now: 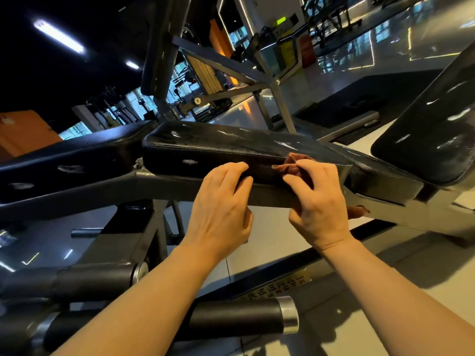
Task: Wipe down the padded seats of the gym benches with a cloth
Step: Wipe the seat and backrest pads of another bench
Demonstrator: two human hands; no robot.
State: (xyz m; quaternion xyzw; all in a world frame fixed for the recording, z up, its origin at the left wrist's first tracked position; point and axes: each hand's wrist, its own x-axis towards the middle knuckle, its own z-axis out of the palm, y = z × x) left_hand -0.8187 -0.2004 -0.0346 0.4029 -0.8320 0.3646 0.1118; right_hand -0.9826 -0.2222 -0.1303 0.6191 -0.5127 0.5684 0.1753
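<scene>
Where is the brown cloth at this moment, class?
In the head view, right of centre, the brown cloth is bunched in the right hand against the near side edge of the black seat pad, just right of the left hand.

1. Dim hall; bright ceiling tube lights [59, 35] glow far up-left of the hands.
2. Glare streaks the glossy floor [359, 47] beyond the hands.
3. Strong wide-angle bending at edges; forearms' shadows fall below.
</scene>
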